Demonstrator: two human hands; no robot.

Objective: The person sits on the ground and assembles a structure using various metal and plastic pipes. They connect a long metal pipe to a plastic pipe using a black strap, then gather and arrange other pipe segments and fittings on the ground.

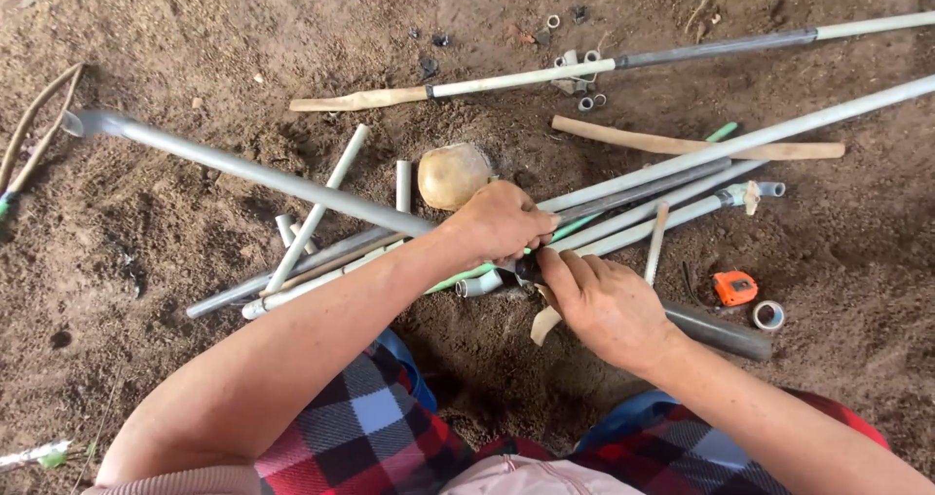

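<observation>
The ground is bare brown earth, loose and uneven; no walls or furniture are seen, only soil on all sides. No surface is used: everything lies directly on the ground.

At the centre a heap of pipes is laid, grey and white, most of them running from 8 o'clock toward 2 o'clock. About ten long or medium pieces can be counted, though some overlap and the exact number cannot be told. One long grey pipe crosses from 10 o'clock to the middle. One green pipe is partly hidden in the heap. One round tan stone is placed just above the hands. Two flat wooden strips are seen at 12 and 1 o'clock. At 4 o'clock one orange tape measure and one roll of tape are lying near each other. Several small ring fittings are scattered at 12 o'clock.

The left hand is closed over the pipes in the heap. The right hand is held just beside it, its grip narrow around a small dark piece between the two hands; what this piece is cannot be told. Checked red cloth is seen at 6 o'clock.
</observation>
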